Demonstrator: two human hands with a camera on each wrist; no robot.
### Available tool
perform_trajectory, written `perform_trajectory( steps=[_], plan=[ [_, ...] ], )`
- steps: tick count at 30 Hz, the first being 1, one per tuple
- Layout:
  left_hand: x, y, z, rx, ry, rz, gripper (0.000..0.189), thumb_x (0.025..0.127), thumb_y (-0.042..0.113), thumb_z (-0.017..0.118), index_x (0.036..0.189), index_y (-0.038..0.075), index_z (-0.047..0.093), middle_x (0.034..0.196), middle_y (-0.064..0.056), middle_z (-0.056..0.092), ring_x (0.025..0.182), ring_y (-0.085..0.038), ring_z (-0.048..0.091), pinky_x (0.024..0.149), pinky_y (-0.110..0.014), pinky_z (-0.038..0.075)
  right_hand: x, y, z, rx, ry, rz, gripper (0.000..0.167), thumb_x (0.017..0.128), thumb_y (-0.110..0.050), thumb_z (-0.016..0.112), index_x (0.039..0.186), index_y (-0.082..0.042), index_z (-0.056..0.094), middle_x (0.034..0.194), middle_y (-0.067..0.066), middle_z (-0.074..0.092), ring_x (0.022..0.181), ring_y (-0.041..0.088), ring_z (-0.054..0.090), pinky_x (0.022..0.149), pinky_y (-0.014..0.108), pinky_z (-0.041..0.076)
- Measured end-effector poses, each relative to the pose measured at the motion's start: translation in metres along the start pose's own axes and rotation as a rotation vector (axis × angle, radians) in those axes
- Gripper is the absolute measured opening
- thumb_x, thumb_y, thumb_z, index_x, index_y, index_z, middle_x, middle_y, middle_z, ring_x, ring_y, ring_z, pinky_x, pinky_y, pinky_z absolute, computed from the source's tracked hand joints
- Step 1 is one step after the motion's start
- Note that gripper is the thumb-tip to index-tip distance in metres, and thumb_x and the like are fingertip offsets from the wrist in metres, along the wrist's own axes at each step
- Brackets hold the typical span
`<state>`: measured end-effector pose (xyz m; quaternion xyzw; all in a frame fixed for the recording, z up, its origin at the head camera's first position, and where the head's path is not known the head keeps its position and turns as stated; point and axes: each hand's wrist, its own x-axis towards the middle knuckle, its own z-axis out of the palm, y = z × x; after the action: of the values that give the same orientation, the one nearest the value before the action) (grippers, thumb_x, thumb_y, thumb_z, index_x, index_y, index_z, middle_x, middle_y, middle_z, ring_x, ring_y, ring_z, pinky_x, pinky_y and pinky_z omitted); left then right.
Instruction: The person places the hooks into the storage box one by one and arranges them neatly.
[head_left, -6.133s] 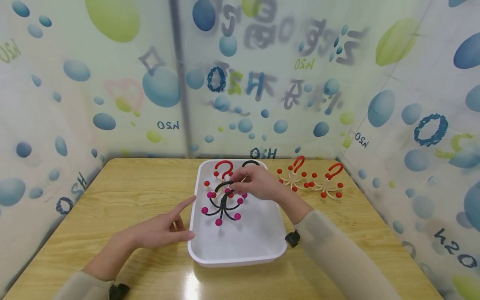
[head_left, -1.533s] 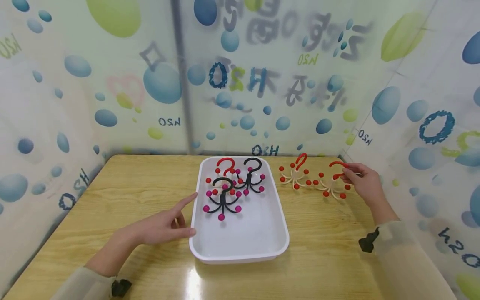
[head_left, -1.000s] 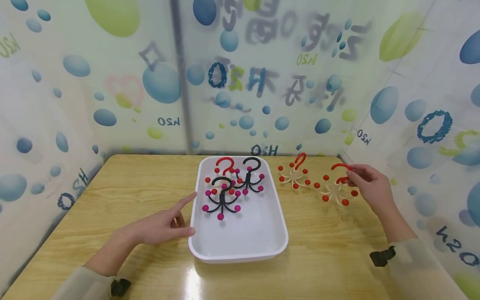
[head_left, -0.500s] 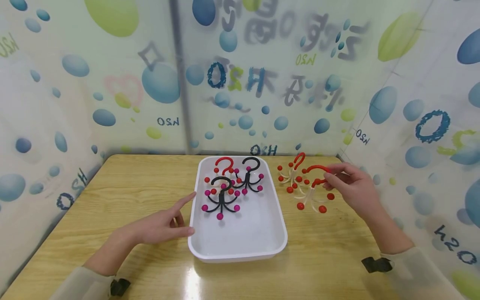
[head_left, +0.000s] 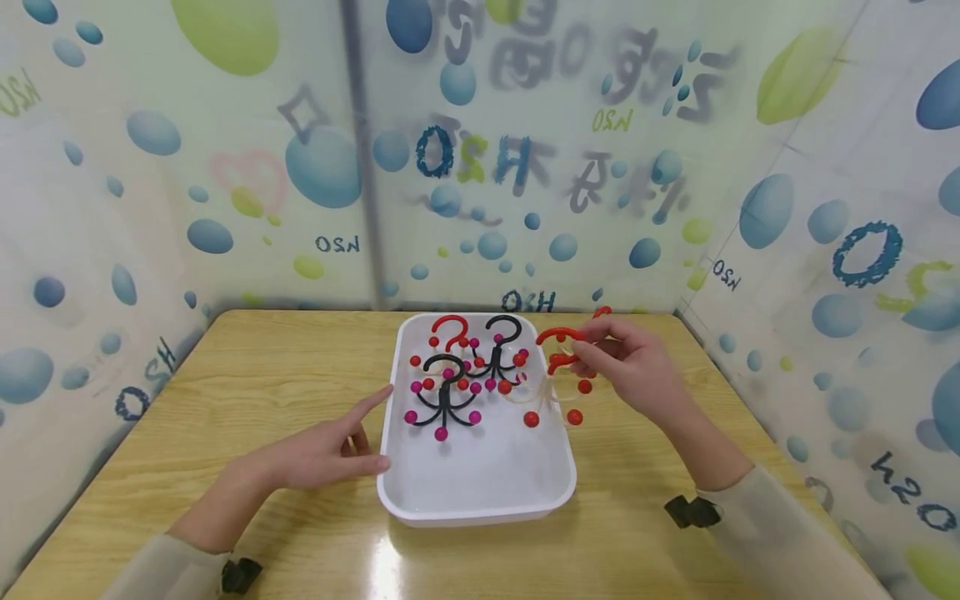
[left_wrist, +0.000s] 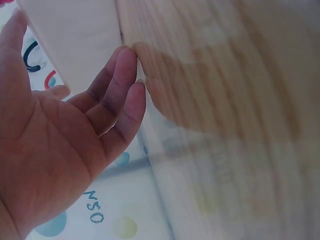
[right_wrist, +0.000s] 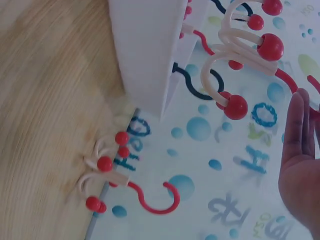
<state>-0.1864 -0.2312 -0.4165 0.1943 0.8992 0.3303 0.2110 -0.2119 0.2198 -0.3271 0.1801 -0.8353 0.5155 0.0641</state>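
Note:
Over the right rim of a white tray [head_left: 487, 479], my right hand [head_left: 637, 367] pinches the red hook of a multi-prong hook hanger [head_left: 561, 363], its pale curved prongs tipped with red balls. In the right wrist view the held hanger [right_wrist: 250, 55] is raised, clear of the tabletop. My left hand [head_left: 315, 454] touches the tray's left side with index fingertip and thumb, its other fingers loosely bent. Inside the tray stand a front black hanger [head_left: 445, 396] and a rear black hanger [head_left: 497, 354], both with pink balls, and a red-hooked hanger [head_left: 454, 327], partly hidden.
Another red-hooked hanger [right_wrist: 117, 177] stands on the wooden table [head_left: 285, 358] right of the tray; in the head view my right hand mostly hides it. A patterned curtain-like wall [head_left: 300, 275] rises behind the table and along both sides.
My right hand took the right-hand red-hooked hanger by its hook, lifted it and carried it left to the tray's right rim. Earlier it released the rear black hanger in the tray. Left hand unmoved.

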Motion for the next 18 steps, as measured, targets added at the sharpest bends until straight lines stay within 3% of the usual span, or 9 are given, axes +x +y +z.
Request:
perform_trajectory(
  steps=[9,18],
  plan=[
    [0.000,0.000,0.000,-0.006,-0.005,-0.005,0.105,0.101,0.056,0.076,0.178,0.032,0.009,0.109,-0.005,0.067,0.094,-0.021,0.063,0.082,-0.037,0.054,0.016,0.002,0.034,-0.008,-0.059,0.013,0.025,0.106,-0.018,0.076,0.126,-0.004,0.073,0.109,0.014,0.079,0.091,0.022,0.079,0.082,0.026,0.064],
    [0.000,-0.001,0.000,0.001,-0.001,-0.002,0.104,0.101,0.056,0.076,0.177,0.032,0.010,0.109,-0.005,0.067,0.093,-0.020,0.064,0.082,-0.037,0.054,0.024,0.010,0.052,-0.004,-0.081,0.095,0.028,0.106,-0.021,0.077,0.128,-0.005,0.072,0.114,0.015,0.079,0.099,0.030,0.079,0.091,0.044,0.067]
  ],
)
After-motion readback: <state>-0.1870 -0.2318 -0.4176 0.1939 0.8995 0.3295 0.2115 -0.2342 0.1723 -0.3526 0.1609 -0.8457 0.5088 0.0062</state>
